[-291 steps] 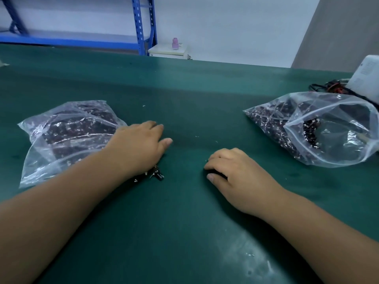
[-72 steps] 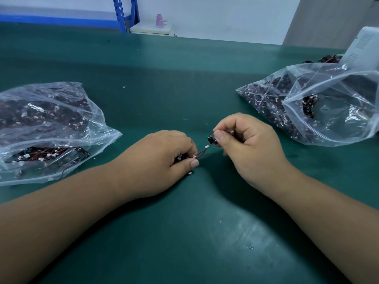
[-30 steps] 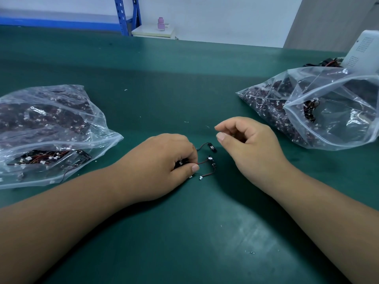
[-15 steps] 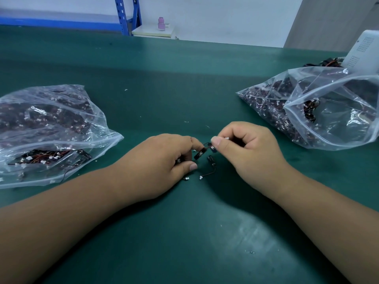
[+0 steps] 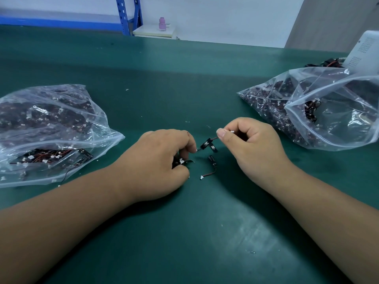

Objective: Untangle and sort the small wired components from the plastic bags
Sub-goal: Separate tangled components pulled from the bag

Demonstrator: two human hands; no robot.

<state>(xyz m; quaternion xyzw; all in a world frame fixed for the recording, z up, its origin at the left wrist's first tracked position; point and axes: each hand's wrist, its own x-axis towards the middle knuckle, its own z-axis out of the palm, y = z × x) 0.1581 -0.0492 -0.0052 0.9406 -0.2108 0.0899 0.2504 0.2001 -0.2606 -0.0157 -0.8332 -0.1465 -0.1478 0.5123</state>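
Two hands share one wired component (image 5: 206, 144) stretched left-to-right: left hand (image 5: 162, 165) grips its tangled clump (image 5: 180, 161), right hand (image 5: 252, 148) pinches its right end.

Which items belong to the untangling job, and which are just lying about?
Job: clear plastic bag at left; clear plastic bag at right; black red-wired component between left hand and right hand; loose black component.
Lying about: pink bottle; white perforated device; blue metal shelf.
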